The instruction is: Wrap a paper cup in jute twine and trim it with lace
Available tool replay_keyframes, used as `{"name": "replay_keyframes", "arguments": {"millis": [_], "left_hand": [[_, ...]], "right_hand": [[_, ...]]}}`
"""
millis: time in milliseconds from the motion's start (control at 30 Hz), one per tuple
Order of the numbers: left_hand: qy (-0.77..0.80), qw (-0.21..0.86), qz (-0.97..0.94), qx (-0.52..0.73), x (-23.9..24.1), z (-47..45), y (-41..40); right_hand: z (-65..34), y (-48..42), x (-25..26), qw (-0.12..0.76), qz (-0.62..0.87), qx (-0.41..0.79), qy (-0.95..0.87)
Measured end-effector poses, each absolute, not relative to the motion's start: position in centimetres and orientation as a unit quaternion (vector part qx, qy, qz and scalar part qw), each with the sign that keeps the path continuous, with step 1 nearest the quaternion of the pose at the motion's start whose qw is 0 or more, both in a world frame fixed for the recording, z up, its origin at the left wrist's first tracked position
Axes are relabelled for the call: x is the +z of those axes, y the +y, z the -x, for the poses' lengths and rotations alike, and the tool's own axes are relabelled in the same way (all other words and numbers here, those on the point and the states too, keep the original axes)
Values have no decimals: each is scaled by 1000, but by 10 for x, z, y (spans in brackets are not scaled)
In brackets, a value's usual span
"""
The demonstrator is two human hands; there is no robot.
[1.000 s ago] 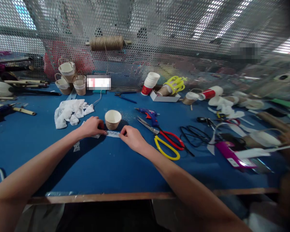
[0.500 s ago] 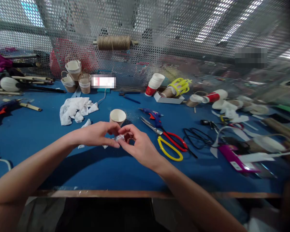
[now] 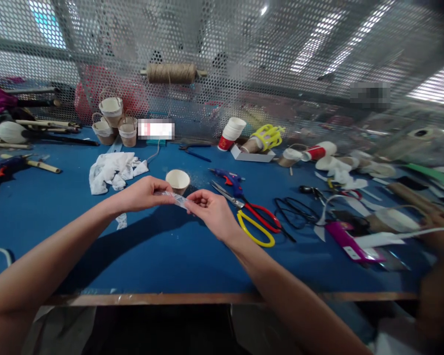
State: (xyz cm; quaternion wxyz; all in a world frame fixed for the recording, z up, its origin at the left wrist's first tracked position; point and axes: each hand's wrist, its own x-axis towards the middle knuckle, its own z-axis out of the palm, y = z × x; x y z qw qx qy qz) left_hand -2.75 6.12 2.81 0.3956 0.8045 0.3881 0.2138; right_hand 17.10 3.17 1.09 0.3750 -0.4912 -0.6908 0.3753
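Between my two hands a thin white lace strip (image 3: 178,199) is stretched above the table. My left hand (image 3: 148,193) pinches its left end, and a further bit of white lace (image 3: 122,221) shows below that wrist. Fingers of my right hand (image 3: 210,209) are closed on the strip's other end. Just behind the hands stands a paper cup (image 3: 178,182), upright, with its pale inside showing. Scissors (image 3: 249,212) with one red and one yellow handle lie to the right of my right hand, beside a blue glue gun (image 3: 229,180).
Crumpled white lace cloth (image 3: 113,171) lies left of the cup. Small handled buckets (image 3: 111,111) are stacked at the back left, and stacked paper cups (image 3: 232,133) lean near a white box (image 3: 252,155). Another person's arm (image 3: 434,268) is at the far right.
My hands have drawn apart, and the strip, bunched between the fingertips before, is now stretched out between them. The view has shifted slightly.
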Motion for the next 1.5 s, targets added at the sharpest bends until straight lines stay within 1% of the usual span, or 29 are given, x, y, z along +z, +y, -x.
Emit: {"name": "replay_keyframes", "arguments": {"millis": [133, 267, 367, 633, 1500], "left_hand": [[433, 324, -813, 214, 22, 31, 68], [445, 242, -838, 204, 12, 35, 77], [446, 213, -845, 206, 7, 37, 81], [449, 186, -850, 202, -5, 38, 88], [458, 186, -843, 210, -7, 40, 92]], "right_hand": [[-164, 41, 3, 393, 500, 314, -705], [-159, 44, -4, 409, 501, 245, -722], [-158, 47, -12, 418, 500, 208, -729], [-157, 57, -27, 430, 492, 171, -738], [-155, 57, -25, 402, 495, 107, -763]]}}
